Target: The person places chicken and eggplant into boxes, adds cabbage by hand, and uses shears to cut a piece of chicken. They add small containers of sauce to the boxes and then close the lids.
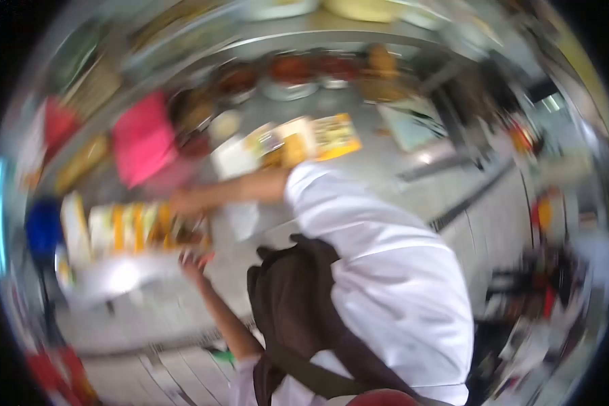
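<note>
Motion smears much of the head view. My right hand (pixel 186 203) reaches left across the metal counter, over the near end of a row of yellow-and-white packs (pixel 132 227). Its fingers are blurred, and I cannot tell whether they grip a pack. Lower down, my left hand (pixel 195 262) is close to the same end of the row, its fingers raised and apart. Just past my right forearm lie more orange-and-white packs (pixel 336 135) and a white sheet or bag (pixel 235 159).
A bright pink bag (pixel 144 140) is on the counter beyond my right hand. Several bowls of red food (pixel 289 70) line the back. A white tray or board (pixel 413 124) lies to the right, and a blue object (pixel 44 224) stands at the far left.
</note>
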The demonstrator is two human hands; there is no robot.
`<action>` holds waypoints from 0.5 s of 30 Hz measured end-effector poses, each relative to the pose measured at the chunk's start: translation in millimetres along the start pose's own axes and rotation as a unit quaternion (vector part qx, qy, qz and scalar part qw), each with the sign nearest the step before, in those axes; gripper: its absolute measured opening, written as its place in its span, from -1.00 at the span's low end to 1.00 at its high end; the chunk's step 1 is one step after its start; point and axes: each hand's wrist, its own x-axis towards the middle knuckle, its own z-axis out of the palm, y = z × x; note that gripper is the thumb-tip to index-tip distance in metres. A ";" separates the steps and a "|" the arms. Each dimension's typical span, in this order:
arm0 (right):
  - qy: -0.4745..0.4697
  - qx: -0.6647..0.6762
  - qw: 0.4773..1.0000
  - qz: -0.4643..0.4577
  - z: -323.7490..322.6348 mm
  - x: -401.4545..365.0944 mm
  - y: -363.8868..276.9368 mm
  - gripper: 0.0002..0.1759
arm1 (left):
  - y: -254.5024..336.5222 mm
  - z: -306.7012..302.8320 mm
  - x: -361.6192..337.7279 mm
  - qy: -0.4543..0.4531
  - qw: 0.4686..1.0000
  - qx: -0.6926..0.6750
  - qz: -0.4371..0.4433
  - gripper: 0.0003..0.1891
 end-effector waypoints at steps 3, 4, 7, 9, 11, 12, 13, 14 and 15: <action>-0.282 -0.148 0.913 0.257 -139.7 35.4 -96.1 -0.72 | 13.4 17.4 -22.3 0.109 0.993 0.002 0.033 -0.48; -0.216 -0.138 0.929 0.269 -160.6 19.5 -104.7 -0.69 | 3.5 15.7 -19.5 0.131 0.989 -0.012 0.063 -0.50; -0.055 -0.015 0.894 0.444 -238.7 -55.3 -154.0 -0.60 | -18.2 23.0 -17.2 0.206 0.973 0.021 0.104 -0.52; -0.013 0.000 0.838 0.545 -287.0 -117.6 -180.3 -0.59 | -53.8 37.4 -22.1 0.272 0.941 0.004 0.202 -0.64; 0.141 -0.068 0.807 0.569 -321.9 -221.6 -201.3 -0.74 | -107.1 38.1 -9.2 0.412 0.833 0.208 0.305 -0.75; 0.219 -0.098 0.786 0.571 -336.2 -275.8 -211.2 -0.80 | -117.0 54.9 -21.6 0.454 0.834 0.257 0.182 -0.80; 0.221 -0.250 0.762 0.556 -351.8 -330.3 -216.4 -0.87 | -144.9 63.8 -29.1 0.462 0.806 0.296 0.222 -0.81; 0.250 -0.257 0.711 0.605 -391.6 -361.2 -233.6 -0.89 | -183.6 60.8 -24.8 0.458 0.788 0.333 0.242 -0.80; 0.326 -0.113 0.624 0.701 -427.5 -389.1 -245.4 -0.87 | -196.1 77.0 -35.2 0.458 0.824 0.297 0.155 -0.76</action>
